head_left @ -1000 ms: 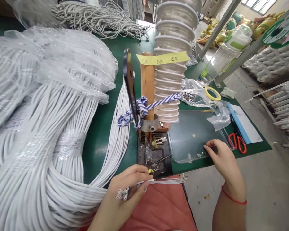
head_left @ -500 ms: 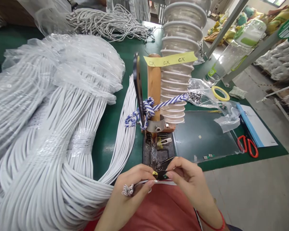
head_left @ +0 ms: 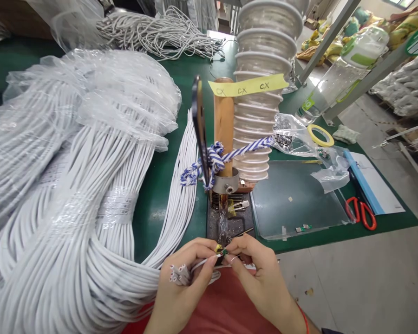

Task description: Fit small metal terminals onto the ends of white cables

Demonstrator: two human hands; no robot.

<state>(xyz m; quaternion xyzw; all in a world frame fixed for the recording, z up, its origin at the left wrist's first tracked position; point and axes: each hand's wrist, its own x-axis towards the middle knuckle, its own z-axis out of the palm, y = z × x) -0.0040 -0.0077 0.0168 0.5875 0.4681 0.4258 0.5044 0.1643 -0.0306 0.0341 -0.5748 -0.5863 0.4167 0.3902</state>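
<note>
My left hand is closed around several white cables, their cut ends sticking out behind the thumb. One cable end runs between its thumb and forefinger, beside a small yellow piece. My right hand pinches a tiny green circuit board against that cable end; a thin wire also shows at its fingers. Both hands meet just below the tip of a soldering iron, which stands tip down with a wooden handle and metal collar. Blue-and-white rope is knotted about it. The exact joint is too small to make out.
Large bundles of white cable fill the left side. A ribbed clear duct hose rises behind the iron. To the right lie a glassy mat with small circuit boards, red-handled scissors, yellow tape and a bottle.
My right hand has moved left, bringing the small circuit board up to the cable end at my left fingertips. My left hand has shifted slightly left.
</note>
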